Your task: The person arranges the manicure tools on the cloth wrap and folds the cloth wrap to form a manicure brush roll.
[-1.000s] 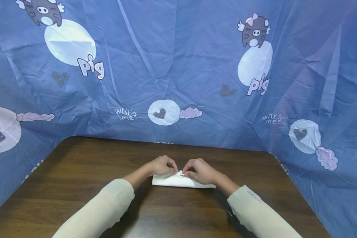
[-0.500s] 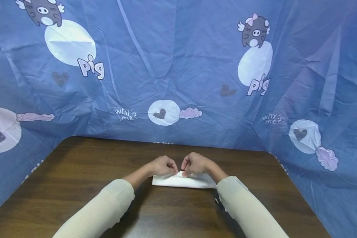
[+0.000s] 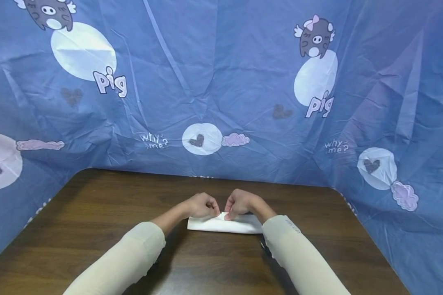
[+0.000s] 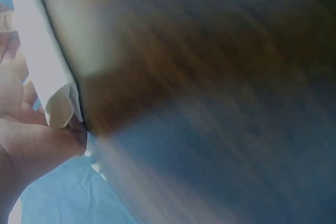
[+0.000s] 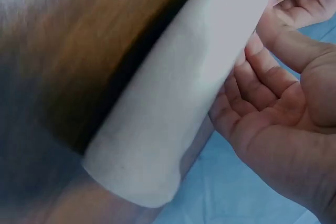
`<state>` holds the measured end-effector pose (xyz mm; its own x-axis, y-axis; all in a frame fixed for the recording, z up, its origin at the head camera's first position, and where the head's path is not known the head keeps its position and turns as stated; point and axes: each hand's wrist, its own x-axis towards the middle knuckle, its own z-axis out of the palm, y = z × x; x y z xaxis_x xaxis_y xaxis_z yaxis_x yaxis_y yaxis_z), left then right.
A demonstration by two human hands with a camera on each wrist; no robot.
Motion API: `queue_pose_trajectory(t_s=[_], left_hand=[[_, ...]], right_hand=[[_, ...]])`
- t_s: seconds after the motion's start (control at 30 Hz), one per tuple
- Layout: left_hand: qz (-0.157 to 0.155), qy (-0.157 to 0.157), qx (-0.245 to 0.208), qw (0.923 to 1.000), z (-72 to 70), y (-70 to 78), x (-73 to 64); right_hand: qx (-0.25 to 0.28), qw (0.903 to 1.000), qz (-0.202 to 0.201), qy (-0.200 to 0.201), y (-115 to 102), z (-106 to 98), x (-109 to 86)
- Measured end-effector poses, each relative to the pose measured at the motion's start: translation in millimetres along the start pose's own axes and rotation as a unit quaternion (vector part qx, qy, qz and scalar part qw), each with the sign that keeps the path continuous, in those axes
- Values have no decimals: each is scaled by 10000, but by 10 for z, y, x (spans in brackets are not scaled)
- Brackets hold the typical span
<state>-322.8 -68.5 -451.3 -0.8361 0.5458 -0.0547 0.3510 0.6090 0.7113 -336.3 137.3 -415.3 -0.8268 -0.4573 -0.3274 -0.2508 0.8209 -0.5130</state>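
A white, long, rolled-up bundle (image 3: 225, 226) of soft-looking sheet lies crosswise on the table, a small white tab at the middle of its far edge. My left hand (image 3: 202, 205) pinches that far edge just left of the tab. Close beside it, my right hand (image 3: 240, 203) has thumb and fingertips at the tab, pinching there. Folded layers show at the bundle's end (image 4: 60, 109) in the left wrist view. In the right wrist view the bundle (image 5: 173, 87) has a rounded end, and the right hand (image 5: 273, 129) lies along its far side.
The dark brown wooden table (image 3: 114, 205) extends around the bundle on all sides. A blue sheet (image 3: 243, 82) printed with pigs and hearts hangs behind and at both sides. Pale sleeves (image 3: 295, 254) cover both forearms; a small dark thing (image 3: 263, 246) shows beside the right sleeve.
My right hand has turned, its forearm swinging inward to the left, and its thumb now sits on the tab. The left hand stays at the edge. The head view has shifted slightly.
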Motion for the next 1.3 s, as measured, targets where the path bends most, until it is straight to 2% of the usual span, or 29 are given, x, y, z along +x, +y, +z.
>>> queue_pose_trajectory(t_s=[0.2,0.37,0.47,0.57,0.73,0.83,1.03,1.3], left_hand=[[50,-97,120,9999,12,15,7],[201,-146,275,9993,-2,-2,28],[335,-16,420,9986,-57,-24,20],[397,272,526,9975,-146,-22,-28],[517,692,507,9950,-303,7,-211],[577,846,471,9936,-376,-26,-352],[471,1237,457,9901,-496,-151,-652],[388,1651,779,9824,-636,-248,-1048]], right_hand=[[-22,9999,-32,100,76,36,-21],[212,9989,-401,67,120,17,-38],[333,9963,-769,177,142,-7,-63],[467,9925,-1043,441,166,-53,-111],[544,9880,-1146,877,203,-198,-257],[258,9869,-1147,1107,255,-288,-366],[-93,9823,-1098,1516,386,-427,-601],[-579,9743,-1100,1881,515,-464,-826]])
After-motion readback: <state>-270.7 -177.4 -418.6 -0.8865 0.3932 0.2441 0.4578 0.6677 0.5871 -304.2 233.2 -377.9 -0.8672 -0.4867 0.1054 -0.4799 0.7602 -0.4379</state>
